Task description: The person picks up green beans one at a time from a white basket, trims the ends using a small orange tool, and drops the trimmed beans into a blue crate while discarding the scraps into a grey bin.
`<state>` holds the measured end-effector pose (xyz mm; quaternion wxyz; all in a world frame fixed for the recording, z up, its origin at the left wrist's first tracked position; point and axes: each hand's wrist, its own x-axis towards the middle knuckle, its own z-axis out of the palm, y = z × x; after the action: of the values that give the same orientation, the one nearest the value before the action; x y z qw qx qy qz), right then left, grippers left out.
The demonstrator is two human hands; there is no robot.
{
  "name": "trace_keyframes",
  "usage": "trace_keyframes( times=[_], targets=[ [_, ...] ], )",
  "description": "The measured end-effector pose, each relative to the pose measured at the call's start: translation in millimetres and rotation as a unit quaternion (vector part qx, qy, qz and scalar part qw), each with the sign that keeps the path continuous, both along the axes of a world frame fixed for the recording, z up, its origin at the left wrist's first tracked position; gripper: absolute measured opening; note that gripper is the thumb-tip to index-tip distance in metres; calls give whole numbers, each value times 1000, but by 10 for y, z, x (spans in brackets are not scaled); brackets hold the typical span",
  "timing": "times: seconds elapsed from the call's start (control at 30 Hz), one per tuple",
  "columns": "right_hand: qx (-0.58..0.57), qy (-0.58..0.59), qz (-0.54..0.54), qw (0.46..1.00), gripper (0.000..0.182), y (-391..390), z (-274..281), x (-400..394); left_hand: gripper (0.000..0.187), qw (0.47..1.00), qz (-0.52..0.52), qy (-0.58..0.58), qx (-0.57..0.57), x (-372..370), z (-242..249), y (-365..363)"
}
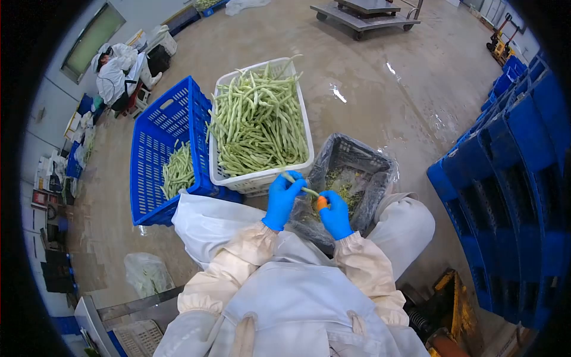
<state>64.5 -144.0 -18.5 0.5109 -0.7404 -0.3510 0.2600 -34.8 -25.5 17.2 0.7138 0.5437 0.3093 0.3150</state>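
Both hands wear blue gloves and meet above the near edge of the lined bin. My left hand (282, 201) is closed on a green bean (309, 191), which slants down toward the other hand. A small orange tool (322, 203) is held in my right hand (335, 215), against the bean's lower end. Behind my left hand stands a white basket (308, 140) heaped with long green beans (259, 119). To its left, a blue crate (148, 154) holds a smaller pile of beans (179, 171). Green scraps (346, 184) lie in the plastic-lined bin (380, 169).
Blue stacked pallets (505, 178) rise at the right. A metal cart (363, 21) stands at the top, and a pallet jack (502, 41) at the upper right. Another person (119, 71) sits at the upper left. A clear plastic bag (147, 275) lies at the lower left.
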Motion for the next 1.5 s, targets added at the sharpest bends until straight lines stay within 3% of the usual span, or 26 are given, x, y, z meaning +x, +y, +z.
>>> trace_keyframes(
  times=[0.07, 0.2, 0.27, 0.33, 0.37, 0.43, 0.53, 0.6, 0.63, 0.67, 0.7, 0.73, 0.77, 0.8, 0.83, 0.87, 0.93, 0.97, 1.03, 1.07, 1.1, 1.17, 1.23, 1.33, 1.43, 1.5],
  targets=[
    [145, 66, -91, 983, 9, 50, -211, 11, 15, 995, 33, -38, -91, 36, -55, -20],
    [207, 212, -33, 955, 8, 22, 114, 28, 23, 921, 47, -141, -360, -29, -341, 33],
    [145, 233, 107, 956, 9, 11, 129, -9, 29, 928, -30, -114, -354, -103, -393, 126],
    [132, 208, 98, 964, 9, 9, 82, 6, 42, 930, -151, -53, -331, -164, -250, 198],
    [121, 181, 87, 972, 10, 12, 58, 18, 42, 930, -148, -52, -333, -205, -104, 226],
    [142, 115, -52, 982, 11, 23, 81, 139, 41, 953, -192, 176, -154, -313, 183, 285],
    [113, 75, -213, 968, 12, -98, -145, 447, 37, 972, -109, 208, -9, -848, 173, 804],
    [68, 84, -227, 968, 11, -128, -114, 467, 29, 975, 61, 184, 106, -1386, 253, 1393],
    [26, 90, -240, 966, 11, -131, -98, 476, 30, 924, 119, 307, 195, -1682, 401, 1710],
    [-50, 42, -217, 974, 10, -144, -118, 486, 34, 906, 154, 323, 224, -1979, 527, 2002],
    [-51, 44, -212, 975, 10, -145, -156, 460, 40, 831, 200, 429, 294, -2182, 624, 2250],
    [-29, -81, -209, 974, 9, -140, -199, 435, 44, 674, 254, 467, 512, -2238, 678, 2379],
    [-5, -205, -203, 957, 9, -90, -240, 437, 44, 673, 255, 470, 511, -2204, 643, 2498],
    [19, -299, -201, 933, 8, -11, -86, 443, 44, 674, 239, 452, 534, -2084, 624, 2592],
    [18, -298, -200, 933, 8, 34, -87, 441, 44, 674, 222, 433, 556, -1913, 607, 2641],
    [-32, -259, -173, 950, 8, 24, -111, 421, 41, 756, 179, 397, 489, -1639, 462, 2614],
    [-168, -151, -115, 967, 10, 54, -105, 400, 37, 773, 1, 481, 413, -968, 119, 2495],
    [-171, -151, -116, 967, 10, 94, -129, 382, 33, 817, -87, 404, 401, -738, -318, 2546],
    [-125, -141, -72, 979, 13, 162, -182, 343, 32, 757, -279, 504, 309, -178, -844, 2467],
    [-128, -142, -74, 979, 13, 193, -201, 322, 31, 715, -325, 490, 379, 2, -1154, 2441],
    [-119, -123, -67, 983, 15, 216, -210, 303, 31, 666, -368, 470, 447, 142, -1463, 2425],
    [-103, -87, -53, 989, 19, 225, -223, 274, 30, 665, -358, 501, 423, 364, -2030, 2423],
    [-110, -61, -46, 991, 20, 236, -227, 266, 29, 661, -347, 533, 399, 540, -2128, 2390],
    [-115, -12, -31, 993, 21, 262, -185, 262, 35, 596, -464, 505, 417, 664, -2198, 2289],
    [-143, -11, -9, 990, 18, 284, -128, 262, 33, 546, -458, 560, 422, 707, -2430, 2175],
    [-122, 6, -20, 992, 19, 278, -97, 240, 29, 541, -455, 536, 461, 656, -2159, 2233]
  ],
)
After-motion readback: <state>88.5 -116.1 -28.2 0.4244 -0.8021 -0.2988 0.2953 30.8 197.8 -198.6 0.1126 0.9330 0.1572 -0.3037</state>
